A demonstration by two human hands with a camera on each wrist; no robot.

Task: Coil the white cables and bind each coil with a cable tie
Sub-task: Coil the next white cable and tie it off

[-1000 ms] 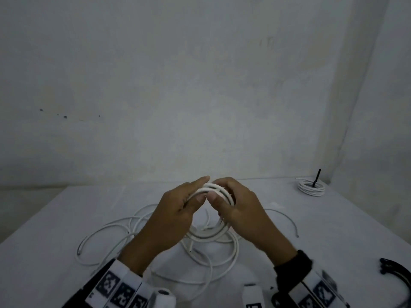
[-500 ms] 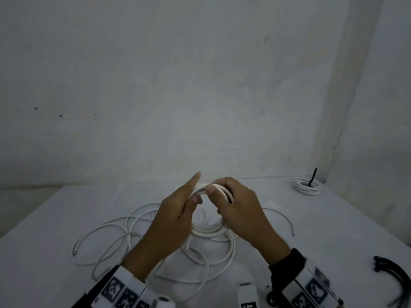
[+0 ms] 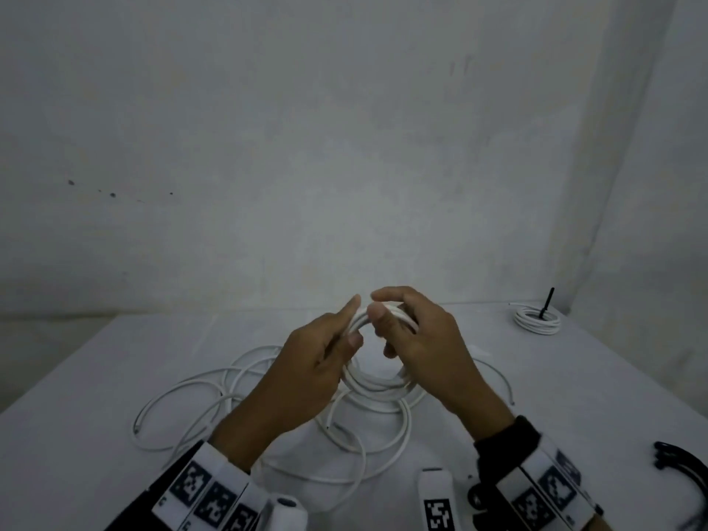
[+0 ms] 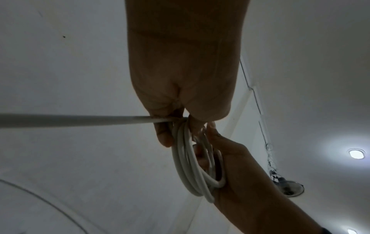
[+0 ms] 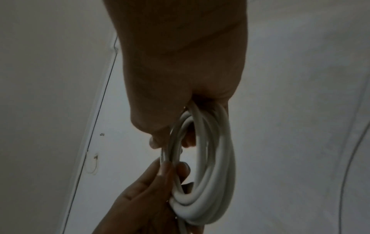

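Holding a half-wound coil point(image 3: 377, 381) of white cable above the table point(image 3: 574, 396), the right hand point(image 3: 421, 339) is curling its fingers round the loops. The left hand point(image 3: 306, 369) is pinching a strand at the coil's top, forefinger outstretched. Loose cable point(image 3: 184, 392) is trailing across the table; a bound coil point(image 3: 536, 321) is lying far right. Square black-and-white markers are showing on the wristbands point(image 3: 544, 488), bearing no readable writing.
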